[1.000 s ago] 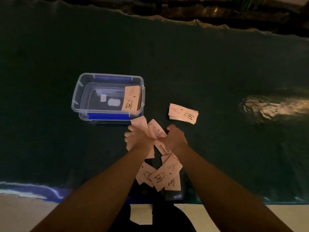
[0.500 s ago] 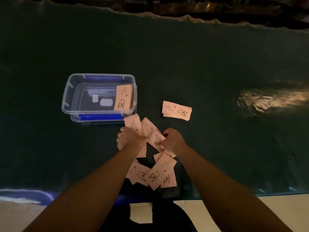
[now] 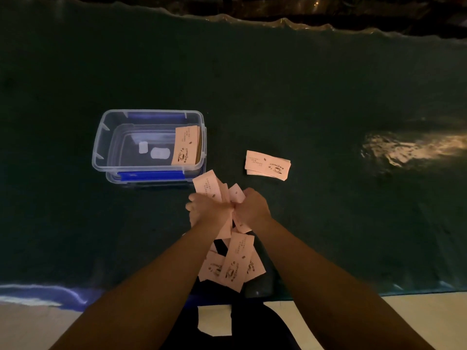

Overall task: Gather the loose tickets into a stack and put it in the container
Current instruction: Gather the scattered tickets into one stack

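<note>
Pale pink coffee tickets lie on a dark green table. My left hand (image 3: 207, 207) and my right hand (image 3: 252, 207) press together around a bunch of tickets (image 3: 214, 188) that fans out above my fingers. Several loose tickets (image 3: 233, 266) lie overlapping between my forearms near the table's front edge. A small neat stack of tickets (image 3: 267, 165) rests to the right of my hands. The clear plastic container (image 3: 101, 137) with blue clips stands to the upper left, and a ticket stack (image 3: 186, 145) leans against its right wall inside.
The dark green table covering (image 3: 303, 97) stretches far back and to both sides, with a bright light reflection (image 3: 404, 147) at the right. The table's front edge (image 3: 353, 291) runs just below the loose tickets. A white paper scrap (image 3: 214, 320) lies on my lap.
My hands have drawn closer together, and the spread tickets between them are now squeezed into one bunch. The view has shifted slightly.
</note>
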`<state>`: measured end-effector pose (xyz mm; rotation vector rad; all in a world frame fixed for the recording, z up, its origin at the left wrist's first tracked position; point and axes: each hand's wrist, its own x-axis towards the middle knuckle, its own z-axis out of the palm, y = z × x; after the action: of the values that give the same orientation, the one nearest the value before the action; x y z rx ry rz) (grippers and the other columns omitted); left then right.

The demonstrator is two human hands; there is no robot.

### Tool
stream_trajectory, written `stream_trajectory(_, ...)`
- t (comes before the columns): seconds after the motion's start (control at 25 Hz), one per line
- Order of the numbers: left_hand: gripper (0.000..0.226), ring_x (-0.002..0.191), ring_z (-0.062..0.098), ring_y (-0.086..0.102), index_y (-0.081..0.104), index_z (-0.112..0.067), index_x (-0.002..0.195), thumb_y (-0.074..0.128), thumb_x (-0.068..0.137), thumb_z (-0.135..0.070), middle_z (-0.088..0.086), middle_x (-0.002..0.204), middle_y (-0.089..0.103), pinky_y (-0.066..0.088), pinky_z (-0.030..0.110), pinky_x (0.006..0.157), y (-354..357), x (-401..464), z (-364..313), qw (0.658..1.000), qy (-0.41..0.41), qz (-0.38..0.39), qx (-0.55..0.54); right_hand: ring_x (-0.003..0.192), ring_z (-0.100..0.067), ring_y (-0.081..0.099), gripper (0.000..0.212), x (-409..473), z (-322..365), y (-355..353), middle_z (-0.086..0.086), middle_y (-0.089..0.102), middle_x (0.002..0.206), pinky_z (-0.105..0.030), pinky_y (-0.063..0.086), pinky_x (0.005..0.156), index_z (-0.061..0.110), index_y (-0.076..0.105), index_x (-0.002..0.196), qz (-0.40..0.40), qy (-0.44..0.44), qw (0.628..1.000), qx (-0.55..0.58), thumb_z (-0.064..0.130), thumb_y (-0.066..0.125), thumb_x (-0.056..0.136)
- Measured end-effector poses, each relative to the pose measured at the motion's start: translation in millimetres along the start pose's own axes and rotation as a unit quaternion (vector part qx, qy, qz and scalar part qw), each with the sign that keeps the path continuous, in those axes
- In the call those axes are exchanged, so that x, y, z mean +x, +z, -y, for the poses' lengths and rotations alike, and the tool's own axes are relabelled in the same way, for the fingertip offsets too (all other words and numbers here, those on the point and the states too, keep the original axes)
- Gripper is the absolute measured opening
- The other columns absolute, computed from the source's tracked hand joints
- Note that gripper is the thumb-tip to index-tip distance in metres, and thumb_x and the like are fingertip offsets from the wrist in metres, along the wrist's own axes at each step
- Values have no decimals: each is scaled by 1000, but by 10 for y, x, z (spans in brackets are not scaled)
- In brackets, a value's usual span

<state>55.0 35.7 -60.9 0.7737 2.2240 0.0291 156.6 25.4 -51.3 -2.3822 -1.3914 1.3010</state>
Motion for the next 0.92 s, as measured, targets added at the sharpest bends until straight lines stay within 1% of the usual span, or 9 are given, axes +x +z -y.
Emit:
stream_trajectory(0.12, 92, 120, 31, 63, 40, -15, 139, 94, 69, -44, 14, 133, 56, 55, 48, 96, -8, 7, -53, 999, -12, 1, -32, 74, -10, 56, 24, 16, 6, 12, -1, 67, 102, -21, 44, 60, 17, 71, 119, 20, -15, 999, 21, 13, 55, 102)
stream_trajectory(0.24, 92, 120, 30, 64, 43, -15, 140, 94, 69, -43, 13, 131, 58, 54, 48, 100, -50, 22, -85, 999, -25, -2, -27, 74, -8, 57, 29, 25, 45, -6, 1, 69, 100, -22, 48, 64, 19, 75, 118, 46, -3, 994, 101, 8, 54, 101)
stream_trajectory(0.36, 94, 122, 30, 63, 41, -15, 140, 96, 68, -41, 13, 133, 58, 54, 48, 102, -63, 57, -75, 999, -11, 17, -26, 82, -9, 61, 36, -3, 162, -53, 7, 63, 98, -28, 54, 72, 20, 70, 131, 80, 24, 984, 157, 5, 51, 103)
stream_trajectory(0.48, 96, 121, 30, 63, 42, -14, 139, 96, 66, -44, 13, 133, 60, 54, 47, 103, -69, 103, -63, 1000, -12, 13, -20, 110, -24, 69, 42, -32, 184, -148, -6, 69, 123, -43, 58, 99, 18, 64, 140, 133, 33, 977, 166, 3, 45, 106)
stream_trajectory(0.6, 99, 119, 29, 63, 43, -14, 138, 96, 62, -48, 13, 131, 60, 53, 45, 99, -47, 124, -41, 1000, 2, 9, -2, 123, -27, 65, 48, -119, 102, -230, -11, 64, 141, -44, 54, 108, 17, 56, 150, 158, 33, 964, 209, 1, 46, 106)
stream_trajectory(0.68, 100, 119, 31, 61, 41, -15, 138, 98, 60, -44, 13, 131, 58, 54, 46, 97, -4, 116, -16, 1000, 22, 5, 12, 127, -27, 62, 42, -284, -10, -190, -11, 62, 145, -41, 50, 109, 14, 56, 148, 106, 1, 979, 172, 9, 47, 107)
stream_trajectory(0.76, 104, 120, 32, 59, 38, -16, 140, 99, 59, -40, 13, 133, 55, 55, 47, 95, 50, 71, 11, 999, 42, 0, 28, 118, -24, 63, 38, -534, -198, -36, -11, 64, 139, -38, 53, 97, 13, 60, 139, 17, -8, 995, 93, 27, 53, 104)
stream_trajectory(0.84, 109, 122, 33, 58, 35, -18, 143, 99, 58, -40, 13, 136, 53, 55, 48, 95, 90, 22, 19, 996, 74, -10, 52, 121, -26, 57, 62, -839, -415, 157, -8, 58, 135, -43, 54, 97, 16, 53, 138, -23, 31, 999, 12, 55, 63, 91)
stream_trajectory(0.92, 110, 127, 35, 57, 32, -17, 144, 98, 59, -41, 13, 140, 55, 53, 50, 100, 92, -4, 9, 990, 113, -18, 85, 134, -29, 47, 97, -1097, -554, 335, -6, 47, 141, -49, 48, 105, 21, 39, 148, -6, 81, 993, -87, 76, 67, 73)
